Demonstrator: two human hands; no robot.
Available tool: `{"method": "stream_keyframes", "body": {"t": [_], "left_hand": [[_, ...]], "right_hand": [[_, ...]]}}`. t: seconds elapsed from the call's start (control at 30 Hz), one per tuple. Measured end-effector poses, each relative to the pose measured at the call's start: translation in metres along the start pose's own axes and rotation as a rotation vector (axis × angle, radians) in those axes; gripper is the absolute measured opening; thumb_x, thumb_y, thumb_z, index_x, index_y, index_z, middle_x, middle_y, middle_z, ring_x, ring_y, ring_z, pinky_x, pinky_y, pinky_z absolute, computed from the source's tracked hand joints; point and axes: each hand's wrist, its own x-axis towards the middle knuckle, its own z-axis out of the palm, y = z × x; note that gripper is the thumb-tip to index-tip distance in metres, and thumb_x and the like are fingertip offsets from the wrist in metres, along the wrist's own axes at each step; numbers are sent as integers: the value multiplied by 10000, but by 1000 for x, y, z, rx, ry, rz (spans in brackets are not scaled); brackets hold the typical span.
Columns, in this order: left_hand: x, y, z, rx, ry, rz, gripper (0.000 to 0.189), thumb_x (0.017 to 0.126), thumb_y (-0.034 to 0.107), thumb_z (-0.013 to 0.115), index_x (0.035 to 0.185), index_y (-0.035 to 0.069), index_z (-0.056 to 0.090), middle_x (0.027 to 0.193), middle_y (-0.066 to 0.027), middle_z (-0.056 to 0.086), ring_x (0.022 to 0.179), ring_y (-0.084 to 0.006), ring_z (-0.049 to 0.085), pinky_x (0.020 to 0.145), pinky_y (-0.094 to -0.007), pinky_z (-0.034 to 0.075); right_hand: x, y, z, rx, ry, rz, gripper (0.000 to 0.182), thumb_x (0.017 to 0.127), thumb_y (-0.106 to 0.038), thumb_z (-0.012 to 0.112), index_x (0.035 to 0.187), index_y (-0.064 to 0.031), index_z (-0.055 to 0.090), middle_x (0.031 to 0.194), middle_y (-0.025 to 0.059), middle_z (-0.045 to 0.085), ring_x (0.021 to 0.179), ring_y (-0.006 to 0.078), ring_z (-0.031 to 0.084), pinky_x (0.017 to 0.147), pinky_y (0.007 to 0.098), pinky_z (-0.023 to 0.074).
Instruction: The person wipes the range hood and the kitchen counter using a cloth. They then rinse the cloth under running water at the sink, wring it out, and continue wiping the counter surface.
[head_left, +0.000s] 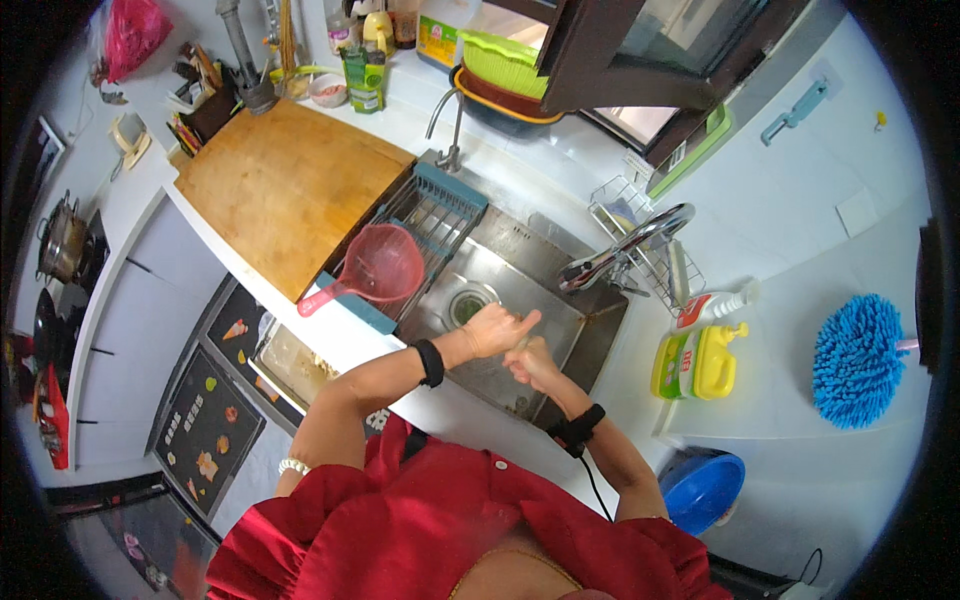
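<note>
Over the stainless steel sink (555, 322), my left hand (501, 330) and my right hand (534, 363) meet with their fingers curled in. Something small and pale may lie between them, but it is too small to name. Below the hands is the sink drain (471, 306). A red plastic ladle (384, 264) rests on the extendable drain rack (442, 202), left of my hands. The chrome faucet (626, 247) stands to their right, at the sink's far edge. Both wrists wear black bands.
A wooden cutting board (292, 187) lies left of the sink. Behind it stand a green pouch (364, 79) and a small bowl (328, 91). A wire rack (652, 262), a yellow detergent jug (697, 364) and a blue basin (705, 491) are at the right. A thin second faucet (450, 154) rises behind the rack.
</note>
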Motion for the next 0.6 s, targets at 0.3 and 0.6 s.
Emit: {"method": "stream_keyframes", "body": {"t": [0.3, 0.6], "left_hand": [[-8, 0, 5, 21, 48, 48, 368, 739, 211, 542, 1069, 60, 482, 596, -68, 576, 527, -239, 612, 417, -355, 433], [-18, 11, 6, -98, -129, -189, 373, 703, 160, 614, 1060, 117, 514, 747, -105, 633, 665, -275, 645, 523, -385, 493]], "right_hand": [[-5, 11, 9, 262, -101, 95, 158, 650, 43, 517, 602, -69, 416, 505, -23, 308, 373, 83, 263, 357, 250, 159], [19, 7, -14, -507, 9, -106, 115, 709, -36, 661, 769, -16, 567, 613, 38, 524, 524, 149, 529, 459, 298, 419]]}}
